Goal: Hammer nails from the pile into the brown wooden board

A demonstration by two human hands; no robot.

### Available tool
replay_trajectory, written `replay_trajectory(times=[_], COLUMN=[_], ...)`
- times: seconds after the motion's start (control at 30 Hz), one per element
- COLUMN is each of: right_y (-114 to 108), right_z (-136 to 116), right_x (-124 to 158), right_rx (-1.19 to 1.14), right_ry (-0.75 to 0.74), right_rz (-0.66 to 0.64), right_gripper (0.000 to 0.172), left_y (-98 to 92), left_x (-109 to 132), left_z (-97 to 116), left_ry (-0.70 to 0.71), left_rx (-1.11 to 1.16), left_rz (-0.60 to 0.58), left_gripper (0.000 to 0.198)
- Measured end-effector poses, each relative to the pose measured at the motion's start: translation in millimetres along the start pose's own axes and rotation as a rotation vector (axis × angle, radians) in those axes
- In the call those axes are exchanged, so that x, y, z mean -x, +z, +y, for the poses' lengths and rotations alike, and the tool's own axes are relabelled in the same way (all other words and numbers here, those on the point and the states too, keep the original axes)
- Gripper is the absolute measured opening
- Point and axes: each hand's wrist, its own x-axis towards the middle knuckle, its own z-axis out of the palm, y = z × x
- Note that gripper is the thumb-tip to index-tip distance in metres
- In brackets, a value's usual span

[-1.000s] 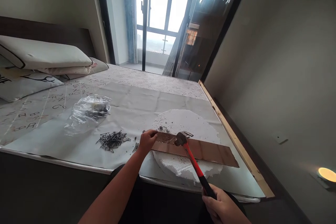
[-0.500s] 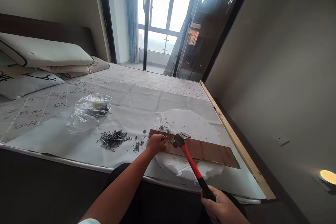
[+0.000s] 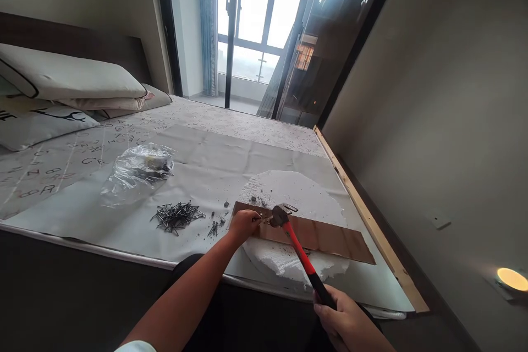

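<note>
My right hand (image 3: 344, 322) is closed round the black grip of a red-handled claw hammer (image 3: 299, 252). The hammer's head rests at the left end of a brown wooden strip (image 3: 322, 236). That strip lies across a round white foam slab (image 3: 297, 192) on the bed. My left hand (image 3: 243, 225) sits on the strip's left end with its fingers pinched right beside the hammer head, apparently on a small nail that is too small to make out.
A pile of dark nails (image 3: 177, 215) lies left of my hand on a grey sheet (image 3: 214, 159). Further left sits a clear plastic bag (image 3: 138, 171). Pillows (image 3: 70, 80) are stacked at the back left. A wooden rail (image 3: 363, 212) edges the bed on the right.
My left hand shifted from the strip's upper edge down to its left end, fingers now pinched next to the hammer head. The hammer head stays over the strip's left end.
</note>
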Motion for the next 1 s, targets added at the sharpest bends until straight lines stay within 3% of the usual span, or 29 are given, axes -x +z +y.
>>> replay_trajectory(times=[0.43,0.63,0.77,1.0], right_y=[5,6,8,5], right_z=[-24,-36,-32,-40], right_x=[-17,-18,-28,-21], right_rx=[0.183,0.197,0.207,0.19], right_ry=[0.034,-0.056,0.034,-0.098], right_rz=[-0.008,0.007,-0.02,0.02], right_gripper=[0.026,0.022,0.027,0.02], left_y=[1.1,2.7,2.9,1.8], left_x=[1,0,0,0], left_z=[-3,-4,-4,-3], left_ry=[0.017,0.03,0.027,0.031], left_rx=[0.005,0.024,0.016,0.009], left_rz=[0.014,0.028,0.003,0.001], left_gripper=[0.007,0.008,0.01,0.01])
